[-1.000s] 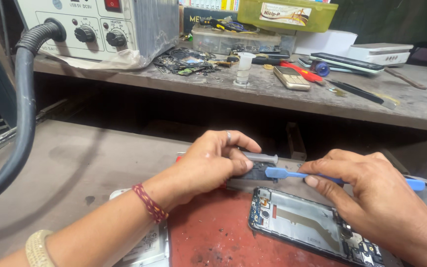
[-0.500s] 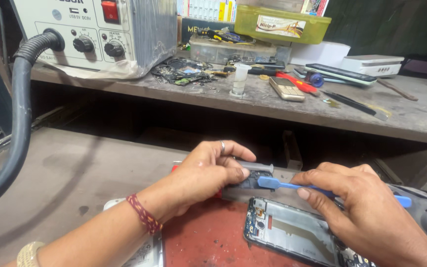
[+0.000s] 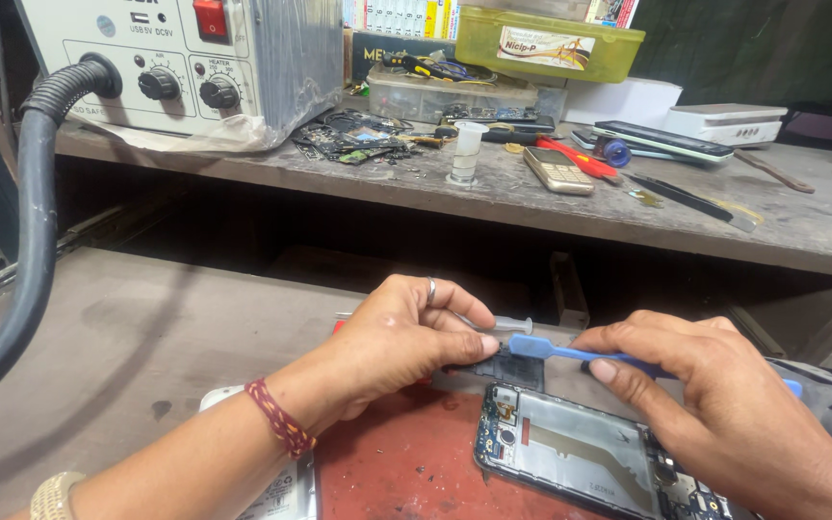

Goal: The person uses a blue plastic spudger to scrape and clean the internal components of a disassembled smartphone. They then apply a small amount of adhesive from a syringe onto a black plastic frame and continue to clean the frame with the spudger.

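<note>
Left hand (image 3: 406, 337) is curled down over a small dark flat part (image 3: 512, 368), fingertips pinched on its edge and pressing it onto the counter (image 3: 127, 356), with a ring on one finger and a braided red band on the wrist. Right hand (image 3: 715, 385) is closed around a blue plastic pry tool (image 3: 580, 353), thumb and forefinger clamped on the handle, and the flat tip of the tool sits right on top of that dark part, just beside the left fingertips. A little clear syringe (image 3: 510, 325) lies just behind the left hand, can't tell if the fingers touch it. In front of both hands there's an opened phone frame (image 3: 570, 453) lying flat on a red mat (image 3: 406, 462), back off, insides showing, right under the right hand's wrist. Some white thing pokes out under the left forearm, too hidden to say what. Up on the shelf (image 3: 801, 231) behind: a grey hot-air rework station (image 3: 185, 58) with a red switch and two knobs, its thick black hose (image 3: 31, 241) looping down the left side, a yellow-green plastic box (image 3: 551, 43), a gold keypad phone (image 3: 556, 170), a small clear bottle (image 3: 469, 149), a red-handled tool (image 3: 575, 156) and a pile of circuit board scraps (image 3: 353, 140).
</note>
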